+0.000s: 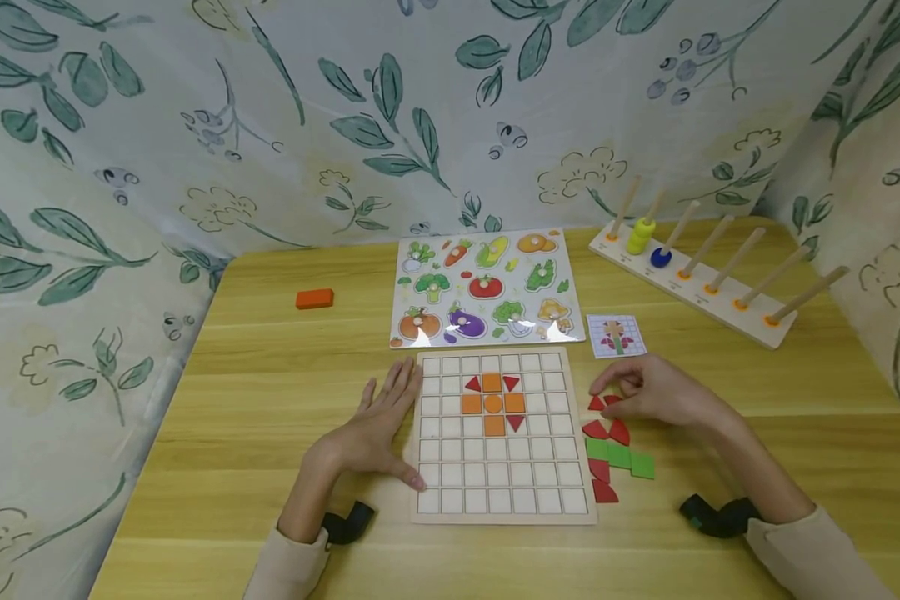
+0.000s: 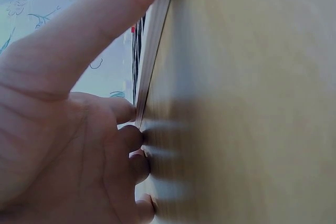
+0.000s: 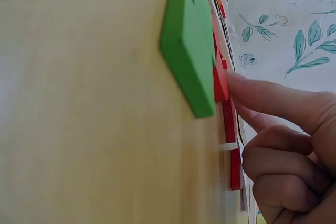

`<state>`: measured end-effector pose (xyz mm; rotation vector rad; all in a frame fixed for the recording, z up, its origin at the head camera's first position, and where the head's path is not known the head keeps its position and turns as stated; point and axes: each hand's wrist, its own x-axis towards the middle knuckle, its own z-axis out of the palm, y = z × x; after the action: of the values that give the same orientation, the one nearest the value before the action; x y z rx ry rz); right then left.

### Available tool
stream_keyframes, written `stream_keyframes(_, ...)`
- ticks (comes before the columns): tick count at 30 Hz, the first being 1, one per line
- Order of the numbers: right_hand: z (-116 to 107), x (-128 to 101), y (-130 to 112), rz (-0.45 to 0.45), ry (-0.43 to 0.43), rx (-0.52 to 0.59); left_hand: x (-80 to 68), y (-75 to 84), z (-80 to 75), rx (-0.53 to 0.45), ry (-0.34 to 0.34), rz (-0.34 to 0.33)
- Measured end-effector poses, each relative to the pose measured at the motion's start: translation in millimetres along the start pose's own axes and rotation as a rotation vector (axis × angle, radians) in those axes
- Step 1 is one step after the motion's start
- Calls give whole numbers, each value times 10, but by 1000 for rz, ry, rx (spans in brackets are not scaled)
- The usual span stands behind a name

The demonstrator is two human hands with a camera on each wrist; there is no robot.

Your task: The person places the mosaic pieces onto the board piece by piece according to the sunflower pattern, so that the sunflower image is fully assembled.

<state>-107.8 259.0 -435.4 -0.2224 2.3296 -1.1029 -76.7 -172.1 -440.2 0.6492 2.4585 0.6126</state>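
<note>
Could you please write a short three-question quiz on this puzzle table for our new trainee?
1. True or false: the left hand lies flat with straight fingers against the left edge of the grid board.
2. Which colour are the loose pieces that the right hand is touching beside the board? A) blue B) red C) yellow
3. Fill in: the pieces already set in the board are orange squares and red ____.

Key:
1. True; the wrist view shows its fingers along the board's edge.
2. B; the red pieces lie next to the green squares.
3. Triangles; three red triangles sit around the orange ones.
</note>
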Motion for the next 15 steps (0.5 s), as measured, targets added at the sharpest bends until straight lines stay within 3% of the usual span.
stream_keyframes(9, -14, -10, -15, -35, 35, -49, 1, 0, -15, 1, 2, -6)
stream_keyframes(15, 25, 4, -19, -39, 19, -21, -3, 6, -15, -4, 3, -7)
